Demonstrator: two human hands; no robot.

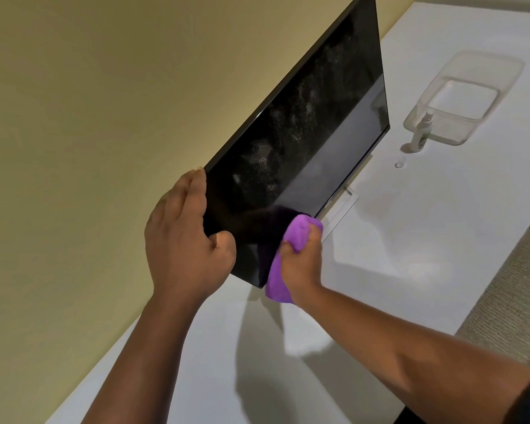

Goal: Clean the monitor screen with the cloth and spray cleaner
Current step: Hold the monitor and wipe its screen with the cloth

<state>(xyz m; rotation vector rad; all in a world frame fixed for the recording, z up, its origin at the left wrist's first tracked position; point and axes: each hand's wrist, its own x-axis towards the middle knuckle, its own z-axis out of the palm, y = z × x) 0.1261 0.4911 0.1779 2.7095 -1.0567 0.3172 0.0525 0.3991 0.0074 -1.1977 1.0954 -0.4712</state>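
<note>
Monitor: black flat-panel monitor stood on a white desk against a yellow-beige wall, screen speckled with misty spray patches across its upper and middle area.

Left hand: left hand clasped round the monitor's near side edge, fingers behind, thumb curled on the front; judged as bracing the panel so wiping pressure would not rock or swivel it.

Right hand: right hand gripped a bunched purple microfibre cloth, pressed against the screen's lower near corner, by the bottom bezel.

Cloth form: wadded into a pad, probably to give a firm, soft face against the glass.

Spray cleaner: small clear spray bottle with a green label stood upright on the desk, well apart from both hands, just beside a clear plastic tub; a small round cap lay near it.

Progress: judged early in wiping; most speckled area not yet cleared.

Risk: pushing hard near the corner could tilt the stand.
</note>
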